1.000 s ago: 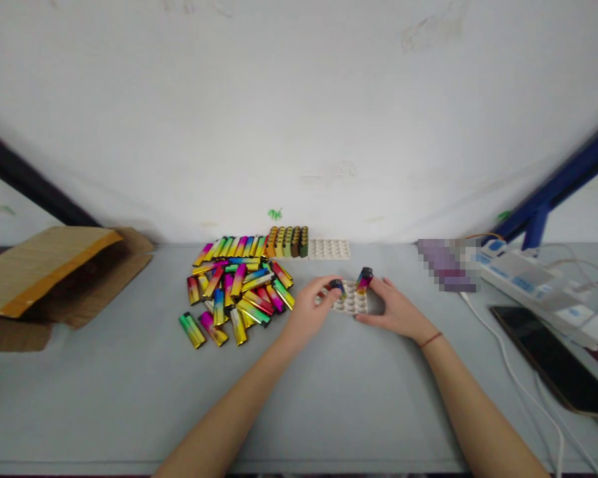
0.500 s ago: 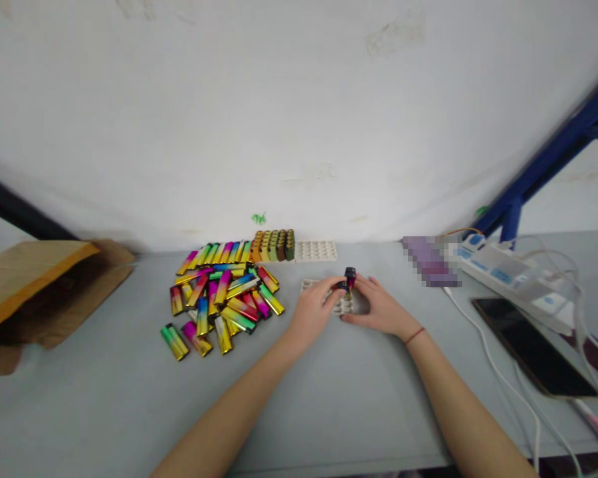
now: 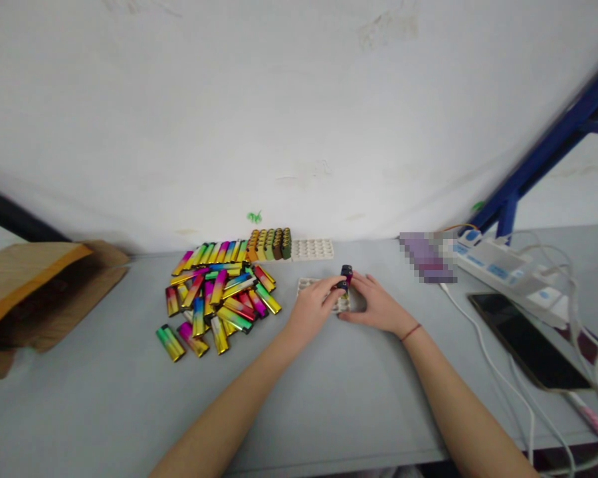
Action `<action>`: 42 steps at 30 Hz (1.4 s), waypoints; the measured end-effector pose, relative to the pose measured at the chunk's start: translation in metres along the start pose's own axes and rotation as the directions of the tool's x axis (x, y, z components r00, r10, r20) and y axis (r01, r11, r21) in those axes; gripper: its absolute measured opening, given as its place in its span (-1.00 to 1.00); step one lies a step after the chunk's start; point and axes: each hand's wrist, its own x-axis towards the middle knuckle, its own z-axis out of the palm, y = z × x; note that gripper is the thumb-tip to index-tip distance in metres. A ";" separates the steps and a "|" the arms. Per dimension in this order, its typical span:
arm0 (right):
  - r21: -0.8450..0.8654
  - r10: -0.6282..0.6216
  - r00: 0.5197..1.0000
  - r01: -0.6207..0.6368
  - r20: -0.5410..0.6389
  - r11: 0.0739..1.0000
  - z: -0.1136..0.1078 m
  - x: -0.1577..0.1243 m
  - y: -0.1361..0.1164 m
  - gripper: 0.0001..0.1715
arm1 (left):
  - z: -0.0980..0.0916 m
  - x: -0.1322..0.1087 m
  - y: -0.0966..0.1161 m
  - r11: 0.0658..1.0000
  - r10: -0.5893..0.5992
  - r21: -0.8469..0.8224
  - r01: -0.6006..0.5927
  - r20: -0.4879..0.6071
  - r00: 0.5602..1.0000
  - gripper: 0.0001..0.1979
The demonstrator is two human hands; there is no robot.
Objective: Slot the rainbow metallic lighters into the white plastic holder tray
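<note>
My left hand (image 3: pixel 313 309) is closed, its fingertips pinching a lighter (image 3: pixel 342 285) with a black top. That lighter is upright above a white tray (image 3: pixel 303 284) with rows of holes, partly hidden under the hand. Just behind it stands another black-topped lighter (image 3: pixel 347 270). At the tray's right side rests my right hand (image 3: pixel 379 307), thumb and fingers spread apart. Its thumb lies at the tray's near corner and its fingertips are beside the rear lighter; whether they press on it I cannot tell. To the left lies a pile of shiny multicoloured lighters (image 3: pixel 218 287).
Against the wall, a block of upright lighters (image 3: pixel 269 244) adjoins a second white holed tray (image 3: pixel 313 249). An open cardboard box (image 3: pixel 54 285) is at the left. On the right are a purple phone (image 3: pixel 421 252), a black phone (image 3: pixel 528 342), a power strip (image 3: pixel 503 265) and white cables (image 3: pixel 483 345).
The lighter in my left hand looks slightly straighter and closer to the rear lighter. The whole view has shifted a little; both hands otherwise keep their places at the tray.
</note>
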 end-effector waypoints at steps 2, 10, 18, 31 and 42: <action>-0.002 -0.013 1.000 0.013 -0.007 1.000 0.000 0.000 0.000 -0.09 | 0.001 -0.001 -0.001 0.999 0.028 0.020 -0.027 -0.043 0.999 -0.73; -0.003 0.000 1.000 0.000 -0.031 1.000 0.004 0.000 0.004 -0.06 | 0.002 0.001 0.000 0.985 0.114 0.132 -0.109 -0.030 0.993 -0.81; -0.020 -0.011 1.000 0.011 -0.023 1.000 0.002 -0.001 0.006 -0.04 | -0.017 -0.003 0.007 0.900 0.120 0.415 -0.131 0.053 0.991 -0.67; -0.029 0.006 1.000 -0.007 -0.024 1.000 0.001 -0.003 0.005 -0.01 | -0.091 -0.031 -0.010 0.371 -0.504 0.808 0.458 -0.240 0.830 -0.48; -0.041 0.002 1.000 -0.003 -0.026 0.999 0.003 -0.003 0.009 -0.01 | -0.079 -0.029 -0.008 0.415 -0.534 0.782 0.465 -0.205 0.821 -0.59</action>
